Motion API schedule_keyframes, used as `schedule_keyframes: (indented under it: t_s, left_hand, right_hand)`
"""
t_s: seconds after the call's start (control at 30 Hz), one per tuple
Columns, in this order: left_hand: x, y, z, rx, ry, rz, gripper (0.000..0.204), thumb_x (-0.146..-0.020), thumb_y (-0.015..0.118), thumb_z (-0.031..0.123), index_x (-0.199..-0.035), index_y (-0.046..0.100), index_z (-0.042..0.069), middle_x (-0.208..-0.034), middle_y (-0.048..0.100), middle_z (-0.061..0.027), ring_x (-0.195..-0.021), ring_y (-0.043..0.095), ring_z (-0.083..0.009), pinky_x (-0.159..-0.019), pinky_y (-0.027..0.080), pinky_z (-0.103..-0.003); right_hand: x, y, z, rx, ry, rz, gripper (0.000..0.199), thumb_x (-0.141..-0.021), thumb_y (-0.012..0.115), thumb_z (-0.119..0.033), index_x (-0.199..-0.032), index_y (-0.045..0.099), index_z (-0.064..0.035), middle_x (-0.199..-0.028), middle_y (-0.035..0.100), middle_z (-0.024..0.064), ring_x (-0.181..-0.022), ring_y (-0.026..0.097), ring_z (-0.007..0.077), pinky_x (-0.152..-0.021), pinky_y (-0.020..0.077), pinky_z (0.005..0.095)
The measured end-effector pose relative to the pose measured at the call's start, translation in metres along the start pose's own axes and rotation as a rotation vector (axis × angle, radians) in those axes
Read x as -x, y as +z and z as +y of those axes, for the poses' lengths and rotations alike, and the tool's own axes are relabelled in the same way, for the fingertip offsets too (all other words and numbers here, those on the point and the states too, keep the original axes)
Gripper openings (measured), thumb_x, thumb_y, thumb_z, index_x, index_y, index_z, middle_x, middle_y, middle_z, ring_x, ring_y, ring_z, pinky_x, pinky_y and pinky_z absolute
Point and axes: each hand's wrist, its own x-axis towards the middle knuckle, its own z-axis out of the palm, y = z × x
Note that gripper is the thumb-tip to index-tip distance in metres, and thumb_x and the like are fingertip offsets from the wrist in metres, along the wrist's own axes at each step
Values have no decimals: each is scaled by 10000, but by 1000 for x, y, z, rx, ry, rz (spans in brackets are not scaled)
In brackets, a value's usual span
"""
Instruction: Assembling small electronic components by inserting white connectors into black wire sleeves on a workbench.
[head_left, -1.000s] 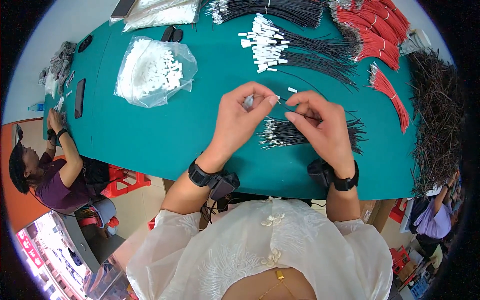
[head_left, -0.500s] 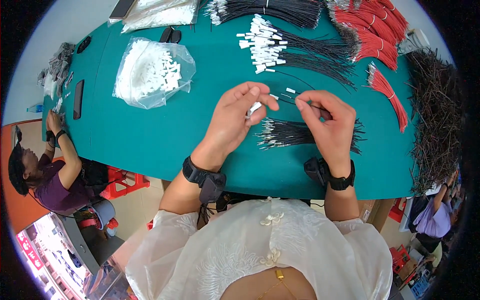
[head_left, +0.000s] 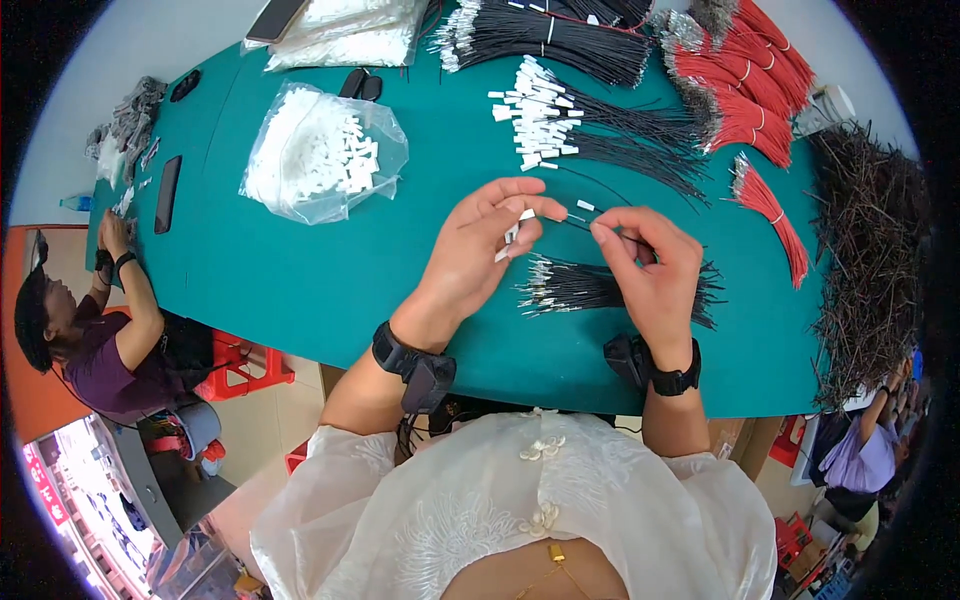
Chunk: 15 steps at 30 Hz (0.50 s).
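My left hand (head_left: pixel 488 232) is closed round several small white plastic connector housings (head_left: pixel 512 232), its thumb and forefinger toward my right hand. My right hand (head_left: pixel 655 262) pinches thin black wires; a bare metal wire tip (head_left: pixel 576 217) points at the left fingertips. Just beyond that tip is another white housing (head_left: pixel 586 205); whether it is on a wire or on the table, I cannot tell. Under my right hand lies a bundle of black wires (head_left: pixel 570 287) with metal ends. Farther off, black wires fitted with white housings (head_left: pixel 540 115) form a pile.
An open clear bag of white housings (head_left: pixel 312 150) sits left. Red wire bundles (head_left: pixel 745 95) and a smaller red bundle (head_left: pixel 772 215) lie right, beside a dark heap of wires (head_left: pixel 868 265). A phone (head_left: pixel 168 195) rests on the green table (head_left: pixel 270 290). Another person (head_left: pixel 95 340) works at far left.
My left forefinger has stretched toward the wire tip, and the hands are slightly closer together. The view has shifted, so the table's things sit lower in the picture.
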Motion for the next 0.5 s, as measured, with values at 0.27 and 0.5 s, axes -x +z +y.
schedule_keyframes:
  t_s: [0.27,0.5]
  left_hand:
    - [-1,-12,-3,230,-103,-14,237,-1036,461,147,-1198,522,-16,-972,648,-129,-654,422,-77,-537,339,-202]
    - [-1,-4,-3,82,-57,15,247,-1019,525,172,-1191,569,0,-880,629,-58,-642,403,-55,-532,335,-201]
  right_hand:
    - [0,1,-1,-12,-6,-3,76,-826,729,1,-889,687,3,-745,627,0,-590,442,34,-513,327,203]
    - [1,1,-1,-27,9,24,79,-825,730,0,-895,694,-1,-746,634,-1,-595,452,31,-518,331,198]
